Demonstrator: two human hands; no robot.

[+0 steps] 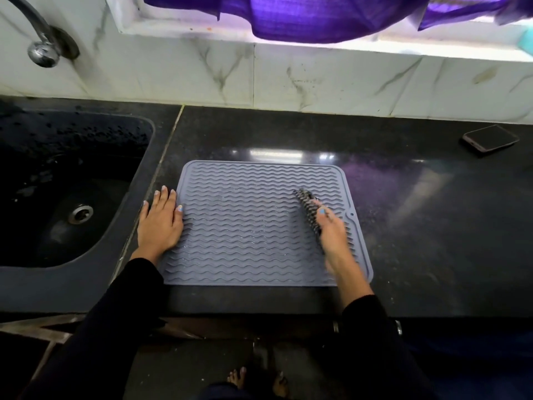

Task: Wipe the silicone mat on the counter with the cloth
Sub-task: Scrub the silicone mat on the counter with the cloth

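While bare feet (259, 381) stand on the floor at the bottom of the view, two dark sleeves reach up over the tabletop (418, 226) edge. On it lies the grey ribbed mat (245, 226), flat, near the front edge. At its left edge rests the left hand (160, 219), palm down and fingers straight, partly on the mat and partly on the tabletop, holding nothing. Over the mat's right part, the right hand (331, 229) is blurred; its grip is closed round a dark patterned cloth (307, 204), which juts out from the fingers toward the mat's far side and lies against the ribs. Left of the mat is a black sink (72, 183) with its drain (80, 214). Farther right, well apart from the mat, lies a phone (489, 138). Beyond, a tap (37, 39) comes from the marbled wall (288, 76), and purple curtains (317, 15) hang at the window.
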